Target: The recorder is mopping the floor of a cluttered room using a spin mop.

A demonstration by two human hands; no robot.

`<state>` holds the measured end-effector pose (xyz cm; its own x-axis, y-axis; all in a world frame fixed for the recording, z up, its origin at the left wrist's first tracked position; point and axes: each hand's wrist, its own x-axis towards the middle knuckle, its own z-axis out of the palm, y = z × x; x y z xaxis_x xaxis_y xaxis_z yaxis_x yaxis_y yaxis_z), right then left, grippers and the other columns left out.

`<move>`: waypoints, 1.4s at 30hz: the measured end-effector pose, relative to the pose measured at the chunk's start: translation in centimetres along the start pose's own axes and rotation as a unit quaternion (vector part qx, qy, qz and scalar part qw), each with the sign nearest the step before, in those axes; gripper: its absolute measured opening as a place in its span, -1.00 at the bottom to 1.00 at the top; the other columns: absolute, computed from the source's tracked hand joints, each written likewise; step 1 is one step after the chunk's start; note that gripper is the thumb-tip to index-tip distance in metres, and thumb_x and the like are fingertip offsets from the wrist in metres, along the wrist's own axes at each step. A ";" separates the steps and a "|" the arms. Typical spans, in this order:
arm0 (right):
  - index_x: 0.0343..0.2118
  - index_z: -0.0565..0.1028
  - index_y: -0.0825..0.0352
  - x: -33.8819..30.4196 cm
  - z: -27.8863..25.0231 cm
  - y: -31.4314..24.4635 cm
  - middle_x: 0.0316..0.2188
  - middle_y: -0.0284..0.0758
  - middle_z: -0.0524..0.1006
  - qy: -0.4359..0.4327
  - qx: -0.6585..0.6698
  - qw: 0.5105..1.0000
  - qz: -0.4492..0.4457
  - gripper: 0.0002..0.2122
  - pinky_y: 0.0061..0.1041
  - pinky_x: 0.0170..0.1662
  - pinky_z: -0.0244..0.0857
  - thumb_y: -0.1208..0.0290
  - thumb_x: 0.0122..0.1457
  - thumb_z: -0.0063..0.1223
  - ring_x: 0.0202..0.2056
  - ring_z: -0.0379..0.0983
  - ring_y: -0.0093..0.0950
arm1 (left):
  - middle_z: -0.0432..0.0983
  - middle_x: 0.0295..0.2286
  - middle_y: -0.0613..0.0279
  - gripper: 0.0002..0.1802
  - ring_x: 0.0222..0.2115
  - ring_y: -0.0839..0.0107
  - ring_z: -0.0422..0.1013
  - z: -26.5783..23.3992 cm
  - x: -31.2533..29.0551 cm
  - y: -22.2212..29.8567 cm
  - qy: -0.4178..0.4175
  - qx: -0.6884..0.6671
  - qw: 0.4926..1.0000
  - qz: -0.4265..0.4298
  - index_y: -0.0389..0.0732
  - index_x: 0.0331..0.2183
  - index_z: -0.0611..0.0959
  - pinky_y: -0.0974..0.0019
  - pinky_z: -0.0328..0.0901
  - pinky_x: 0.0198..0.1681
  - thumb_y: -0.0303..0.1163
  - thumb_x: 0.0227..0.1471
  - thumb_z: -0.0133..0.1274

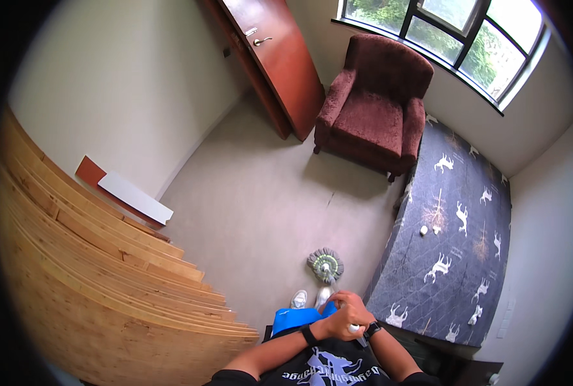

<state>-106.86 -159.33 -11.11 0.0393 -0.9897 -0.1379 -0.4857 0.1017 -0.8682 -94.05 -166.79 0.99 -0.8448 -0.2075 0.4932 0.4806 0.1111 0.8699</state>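
Note:
A mop [314, 262] with a round grey-green string head rests on the floor just ahead of my shoes. Its pale handle rises toward my body, and the white end of it pokes out by my fingers. My left hand [339, 324], with a black band on the wrist, is closed round the upper handle. Closed on the handle too is my right hand [356, 305], which wears a dark watch; the two hands sit close together and partly overlap. Most of the handle between hands and mop head is hidden or foreshortened.
Tall wooden boards [125, 289] stand stacked on the left, near white and red-brown panels [135, 199]. A red-brown door [280, 64] stands ajar. Beneath the window is a maroon armchair [370, 119]. A patterned grey covered bed or table [421, 257], with small white objects, lines the right.

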 end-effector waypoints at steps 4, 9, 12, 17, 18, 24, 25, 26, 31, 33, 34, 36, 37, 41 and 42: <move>-0.29 0.61 0.28 6.1 -3.8 1.2 -0.34 -0.18 0.57 0.089 -0.001 0.996 -0.029 -0.79 -0.36 -0.08 0.39 0.57 -0.04 0.09 -0.20 0.52 -0.22 | 0.45 -0.68 0.07 -0.95 -0.62 0.07 0.43 -3.2 4.2 -1.2 -0.012 0.096 0.995 -0.018 -0.23 -0.62 0.53 0.12 0.30 -0.51 -0.49 -0.23 0.06; -0.31 0.61 0.28 16.4 -13.7 2.9 -0.29 -0.15 0.58 0.103 -0.022 0.992 -0.076 -0.79 -0.33 -0.10 0.43 0.60 -0.07 0.13 -0.15 0.54 -0.16 | 0.48 -0.62 0.14 -0.84 -0.55 0.10 0.44 -8.9 13.1 -4.5 0.003 0.195 0.980 -0.031 -0.20 -0.47 0.62 0.13 0.32 -0.43 -0.47 -0.27 0.09; -0.27 0.62 0.30 22.7 -19.4 4.7 -0.29 -0.16 0.59 0.024 -0.056 0.991 -0.118 -0.77 -0.30 -0.10 0.43 0.60 -0.05 0.14 -0.18 0.54 -0.15 | 0.49 -0.61 0.11 -0.78 -0.56 0.07 0.44 -11.9 18.8 -7.2 0.080 0.198 0.975 -0.054 -0.22 -0.42 0.65 0.09 0.34 -0.42 -0.52 -0.27 0.05; -0.28 0.62 0.27 30.5 -24.1 8.9 -0.32 -0.23 0.61 -0.083 -0.052 0.984 -0.150 -0.80 -0.30 -0.22 0.45 0.50 0.00 0.09 -0.28 0.56 -0.19 | 0.53 -0.59 0.09 -0.79 -0.56 0.13 0.47 -17.1 25.8 -11.2 0.178 0.207 0.957 -0.095 -0.21 -0.41 0.65 0.15 0.31 -0.44 -0.55 -0.19 0.00; -0.27 0.62 0.28 31.7 -24.8 9.7 -0.32 -0.24 0.61 -0.130 -0.044 0.980 -0.145 -0.81 -0.30 -0.23 0.44 0.48 0.03 0.07 -0.29 0.56 -0.20 | 0.53 -0.59 0.10 -0.81 -0.56 0.14 0.47 -18.1 26.3 -12.9 0.194 0.210 0.953 -0.103 -0.21 -0.42 0.65 0.17 0.31 -0.45 -0.55 -0.17 -0.01; -0.29 0.56 0.30 33.2 -23.6 19.1 -0.41 -0.22 0.53 -0.020 0.129 0.988 -0.088 -0.84 -0.41 -0.17 0.34 0.57 0.04 0.05 -0.30 0.46 -0.30 | 0.54 -0.60 0.15 -0.90 -0.53 0.10 0.50 -20.6 30.5 -19.8 0.124 0.218 0.961 -0.113 -0.19 -0.51 0.62 0.17 0.35 -0.36 -0.50 -0.14 0.00; -0.30 0.56 0.30 34.0 -24.7 18.9 -0.43 -0.26 0.52 -0.012 0.128 0.981 -0.145 -0.85 -0.44 -0.18 0.33 0.61 0.05 0.06 -0.36 0.45 -0.34 | 0.54 -0.60 0.14 -0.90 -0.53 0.08 0.50 -20.9 31.2 -19.8 0.123 0.233 0.957 -0.120 -0.19 -0.51 0.62 0.16 0.35 -0.35 -0.50 -0.14 0.00; -0.30 0.56 0.30 34.7 -25.5 18.6 -0.43 -0.26 0.52 -0.022 0.129 0.980 -0.152 -0.85 -0.44 -0.18 0.33 0.61 0.05 0.06 -0.36 0.45 -0.34 | 0.54 -0.60 0.13 -0.90 -0.52 0.07 0.50 -21.3 32.0 -19.9 0.121 0.246 0.953 -0.127 -0.20 -0.51 0.62 0.15 0.35 -0.35 -0.50 -0.14 0.01; -0.27 0.52 0.31 40.6 -30.3 17.2 -0.41 -0.26 0.58 -0.013 0.103 0.966 -0.237 -0.81 -0.33 0.09 0.35 0.72 0.06 0.13 -0.16 0.55 -0.28 | 0.56 -0.58 -0.03 -0.91 -0.53 -0.05 0.50 -24.6 35.6 -22.4 0.040 0.214 0.967 -0.132 -0.19 -0.51 0.62 0.02 0.39 -0.37 -0.44 -0.18 0.06; -0.18 0.49 0.35 43.8 -31.6 17.7 -0.35 -0.29 0.60 -0.057 0.026 0.974 -0.216 -0.79 -0.30 0.13 0.32 0.67 0.11 0.11 -0.09 0.54 -0.21 | 0.56 -0.57 -0.06 -0.89 -0.49 -0.07 0.51 -27.3 37.1 -20.3 0.014 0.225 0.964 -0.141 -0.21 -0.50 0.63 0.01 0.40 -0.33 -0.41 -0.16 0.06; -0.18 0.49 0.35 45.4 -31.8 14.9 -0.35 -0.29 0.60 -0.073 0.019 0.972 -0.222 -0.79 -0.30 0.13 0.32 0.67 0.11 0.11 -0.09 0.54 -0.21 | 0.56 -0.57 -0.06 -0.89 -0.49 -0.07 0.51 -28.8 37.3 -20.5 0.033 0.229 0.963 -0.137 -0.21 -0.50 0.63 0.01 0.40 -0.33 -0.41 -0.16 0.06; -0.29 0.55 0.39 48.8 -32.2 8.4 -0.27 -0.17 0.60 0.043 0.068 0.973 -0.216 -0.84 -0.27 0.11 0.34 0.70 0.04 0.10 0.03 0.49 -0.13 | 0.57 -0.56 -0.05 -0.88 -0.48 -0.06 0.52 -32.8 37.3 -21.2 0.067 0.268 0.950 -0.148 -0.21 -0.49 0.64 0.01 0.40 -0.32 -0.38 -0.13 0.07; -0.25 0.56 0.38 50.6 -32.1 7.7 -0.22 -0.15 0.61 0.073 0.091 0.962 -0.248 -0.82 -0.29 0.11 0.35 0.69 0.07 0.10 0.06 0.48 -0.12 | 0.58 -0.55 -0.05 -0.86 -0.47 -0.06 0.53 -35.3 38.1 -20.3 0.087 0.256 0.952 -0.139 -0.20 -0.47 0.65 0.02 0.41 -0.32 -0.35 -0.10 0.09; -0.21 0.54 0.39 60.1 -31.5 9.7 -0.20 -0.16 0.60 -0.084 0.029 0.970 -0.227 -0.79 -0.28 0.09 0.36 0.68 0.05 0.14 0.03 0.49 -0.13 | 0.58 -0.54 -0.02 -0.83 -0.48 -0.01 0.53 -44.1 37.9 -20.0 0.146 0.221 0.950 -0.162 -0.22 -0.42 0.61 0.03 0.40 -0.33 -0.31 -0.03 0.08; -0.22 0.54 0.39 60.9 -30.2 10.2 -0.22 -0.17 0.60 -0.032 0.084 0.963 -0.256 -0.79 -0.27 0.07 0.38 0.67 0.05 0.13 -0.02 0.52 -0.14 | 0.57 -0.55 0.00 -0.82 -0.49 0.00 0.53 -45.8 37.3 -21.0 0.162 0.213 0.947 -0.179 -0.20 -0.47 0.60 0.05 0.40 -0.34 -0.29 -0.04 0.11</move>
<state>-135.82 -221.61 -13.98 0.2926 -0.9067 0.3038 -0.2409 -0.3774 -0.8942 -124.86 -221.33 0.82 -0.7860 -0.5856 0.1980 -0.0196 0.3438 0.9388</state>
